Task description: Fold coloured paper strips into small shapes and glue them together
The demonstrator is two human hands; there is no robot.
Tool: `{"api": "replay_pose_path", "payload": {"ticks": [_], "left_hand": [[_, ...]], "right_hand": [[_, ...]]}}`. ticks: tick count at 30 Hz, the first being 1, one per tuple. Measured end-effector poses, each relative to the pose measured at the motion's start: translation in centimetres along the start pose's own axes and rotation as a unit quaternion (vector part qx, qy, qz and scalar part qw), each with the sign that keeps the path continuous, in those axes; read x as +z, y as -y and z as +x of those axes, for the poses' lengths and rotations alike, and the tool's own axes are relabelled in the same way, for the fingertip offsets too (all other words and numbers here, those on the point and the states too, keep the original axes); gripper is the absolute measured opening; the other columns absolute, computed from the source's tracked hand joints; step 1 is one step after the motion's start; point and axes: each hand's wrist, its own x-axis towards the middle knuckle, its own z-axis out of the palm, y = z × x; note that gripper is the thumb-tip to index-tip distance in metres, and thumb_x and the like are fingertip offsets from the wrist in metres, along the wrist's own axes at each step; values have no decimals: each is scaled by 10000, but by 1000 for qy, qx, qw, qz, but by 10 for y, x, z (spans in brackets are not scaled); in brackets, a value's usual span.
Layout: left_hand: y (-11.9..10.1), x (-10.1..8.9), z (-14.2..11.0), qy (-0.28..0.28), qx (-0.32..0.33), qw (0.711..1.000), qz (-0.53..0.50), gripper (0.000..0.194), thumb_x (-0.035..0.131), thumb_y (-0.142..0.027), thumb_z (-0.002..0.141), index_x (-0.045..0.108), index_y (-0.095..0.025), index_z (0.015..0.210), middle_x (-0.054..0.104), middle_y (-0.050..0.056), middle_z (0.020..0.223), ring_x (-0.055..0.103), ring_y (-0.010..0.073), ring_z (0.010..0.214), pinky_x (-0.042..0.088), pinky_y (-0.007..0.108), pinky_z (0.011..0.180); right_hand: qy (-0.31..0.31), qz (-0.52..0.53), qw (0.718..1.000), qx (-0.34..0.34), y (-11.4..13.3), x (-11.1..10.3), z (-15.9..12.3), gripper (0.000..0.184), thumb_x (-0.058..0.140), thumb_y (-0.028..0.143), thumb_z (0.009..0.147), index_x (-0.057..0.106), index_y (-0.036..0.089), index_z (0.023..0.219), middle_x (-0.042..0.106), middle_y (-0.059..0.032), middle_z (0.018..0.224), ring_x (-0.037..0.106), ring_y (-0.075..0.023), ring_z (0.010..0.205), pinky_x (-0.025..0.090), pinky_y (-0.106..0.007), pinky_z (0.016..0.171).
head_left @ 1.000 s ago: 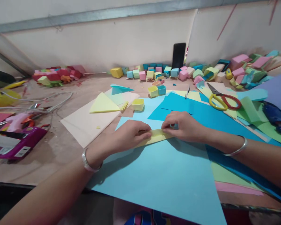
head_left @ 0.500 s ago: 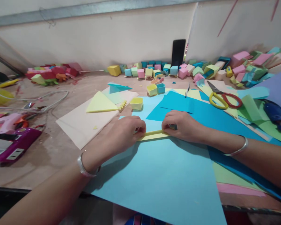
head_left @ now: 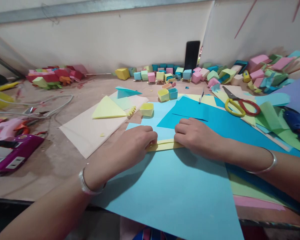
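A narrow yellow paper strip (head_left: 164, 145) with a fold along its length stretches between my hands. My left hand (head_left: 136, 141) is closed on its left end, the fingertips curled over the paper. The right end is pinched by my right hand (head_left: 196, 136), whose fingers hide that part of the strip. Underneath lies a large light blue sheet (head_left: 175, 190). Just beyond my left hand stands a small open yellow paper box (head_left: 147, 110). A darker blue sheet (head_left: 185, 110) spreads behind and beneath my right hand.
Scissors (head_left: 241, 103) with yellow and red handles lie at the right. Folded paper cubes (head_left: 151, 77) line the wall around a phone (head_left: 192, 55). At the left are a pink glue gun (head_left: 11, 128), a purple power strip (head_left: 22, 151) and a white cable (head_left: 62, 96).
My left hand has slid left along the yellow strip, baring more of it. The fingers of my right hand have curled further over its end, and the fold shows more clearly.
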Motion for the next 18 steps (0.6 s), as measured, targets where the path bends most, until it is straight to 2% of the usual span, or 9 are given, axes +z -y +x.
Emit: {"api": "replay_pose_path", "payload": {"ticks": [7,13,18], "left_hand": [[1,0,0,5,6,1000,13,208,489,-138,864,628,-203,724,584,21,759,499,141,631,342,293,643],[-2,-1,-2,1,11,1000,19,225,489,-145,878,605,-193,691,559,20,733,470,132,606,336,291,636],[-5,-2,-3,-1,14,1000,24,235,491,-143,877,584,-193,667,540,18,710,462,131,592,346,293,630]], "right_hand": [[-26,-58,997,-51,4,0,-2,187,593,94,875,584,160,701,570,-63,729,376,-195,753,117,-329,605],[-73,-72,992,-79,11,7,-5,259,521,68,902,562,155,661,528,-65,692,349,-189,728,114,-341,608],[-63,-70,992,-78,14,6,-5,278,486,62,920,572,151,672,532,-71,705,358,-190,728,124,-347,607]]}}
